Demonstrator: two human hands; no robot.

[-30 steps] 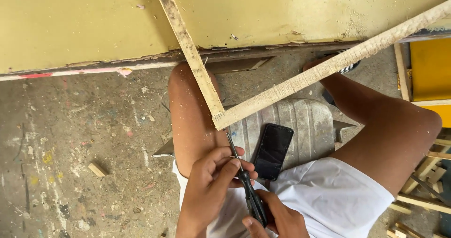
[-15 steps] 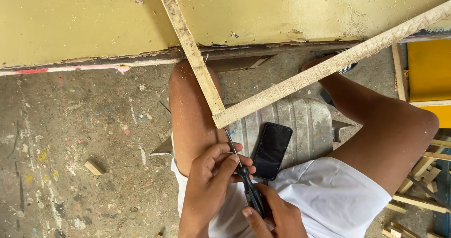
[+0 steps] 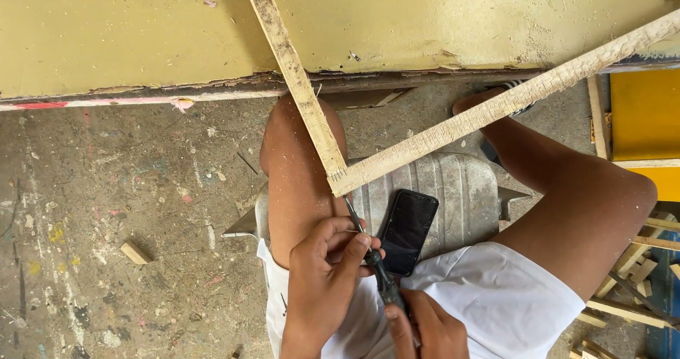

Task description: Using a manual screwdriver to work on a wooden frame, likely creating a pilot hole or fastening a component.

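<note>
Paint-spattered concrete floor (image 3: 106, 210) spreads under you, with an olive-yellow painted board (image 3: 127, 33) standing along its far edge. You sit on a ribbed metal seat (image 3: 453, 189), knees apart, so the work sits between your legs where both hands can reach it.

Two rough wooden strips meet at a corner just above the seat: one strip (image 3: 297, 90) runs up and away past your left knee, the other strip (image 3: 510, 104) slants up to the right over your right shin. The corner joint (image 3: 338, 182) rests against your left thigh, which looks like it steadies the frame.

Your left hand (image 3: 322, 274) has its fingers (image 3: 354, 249) closed around the thin metal shaft of a screwdriver (image 3: 368, 256), guiding the tip, which points into the corner joint. Your right hand (image 3: 425, 327) is wrapped round the dark handle low in the frame, placed to push and turn from behind.

A black phone (image 3: 409, 230) lies face up on the seat beside the tool, apart from it. Offcuts of wood (image 3: 630, 288) lie scattered to your right, and a small block (image 3: 134, 253) lies on the floor to your left.
</note>
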